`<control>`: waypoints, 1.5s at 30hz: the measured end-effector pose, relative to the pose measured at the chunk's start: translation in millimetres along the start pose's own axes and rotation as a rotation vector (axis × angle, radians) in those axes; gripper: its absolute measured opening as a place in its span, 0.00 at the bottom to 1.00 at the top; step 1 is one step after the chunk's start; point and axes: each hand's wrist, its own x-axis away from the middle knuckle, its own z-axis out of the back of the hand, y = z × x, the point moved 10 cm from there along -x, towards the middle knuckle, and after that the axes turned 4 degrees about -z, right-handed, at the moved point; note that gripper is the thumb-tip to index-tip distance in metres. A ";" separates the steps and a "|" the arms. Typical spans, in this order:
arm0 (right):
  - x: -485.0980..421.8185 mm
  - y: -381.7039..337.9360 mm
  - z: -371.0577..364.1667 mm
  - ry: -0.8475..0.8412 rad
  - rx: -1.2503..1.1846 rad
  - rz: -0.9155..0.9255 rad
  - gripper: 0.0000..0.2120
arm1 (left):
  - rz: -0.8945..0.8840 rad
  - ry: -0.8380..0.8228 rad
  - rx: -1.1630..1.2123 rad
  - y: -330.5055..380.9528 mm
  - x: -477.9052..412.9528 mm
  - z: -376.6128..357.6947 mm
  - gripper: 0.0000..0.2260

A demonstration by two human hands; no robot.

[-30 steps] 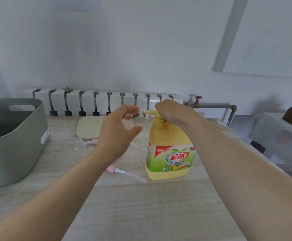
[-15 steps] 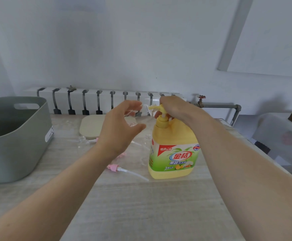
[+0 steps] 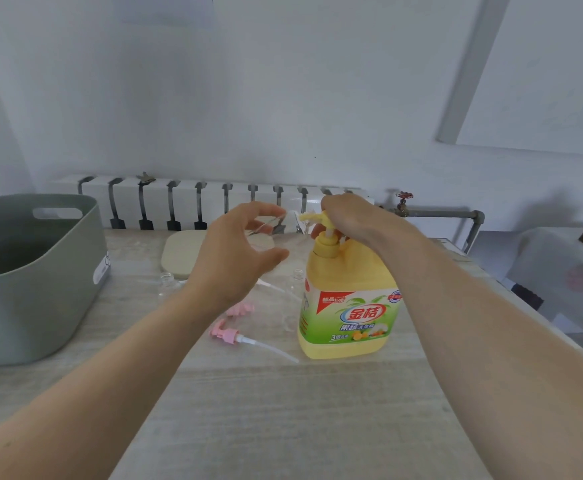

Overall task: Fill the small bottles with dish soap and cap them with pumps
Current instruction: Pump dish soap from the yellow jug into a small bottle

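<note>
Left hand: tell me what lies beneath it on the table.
One pink pump lies in full view; a second pump is half covered by the left hand. Whatever else lies under the palm is hidden.

Glossy yellow plastic soap jug (image 3: 349,289), clear plastic small bottle (image 3: 266,228), matt grey-green tub (image 3: 40,289), pale wood-grain tabletop (image 3: 266,410).

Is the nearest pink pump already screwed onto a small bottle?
No, the nearest pink pump lies loose on the table, its tube bare.

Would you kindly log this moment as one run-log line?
step: filling | left grip: holds small clear bottle at yellow pump spout | right grip: grips pump atop dish soap bottle | pink pump: lies on table
</note>
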 end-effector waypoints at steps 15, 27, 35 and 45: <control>5.4 2.9 2.8 0.071 0.138 -0.024 0.15 | 0.000 -0.001 -0.049 -5.1 3.7 -3.6 0.22; 1.6 -0.4 4.6 0.003 -0.065 0.033 0.14 | -0.034 0.066 -0.025 2.5 6.9 1.9 0.27; -1.9 1.5 2.2 0.022 -0.019 0.052 0.17 | -0.044 0.063 -0.028 3.1 7.2 1.3 0.22; -4.7 0.4 3.9 0.047 -0.017 0.054 0.19 | -0.046 0.063 -0.034 2.9 5.5 1.8 0.20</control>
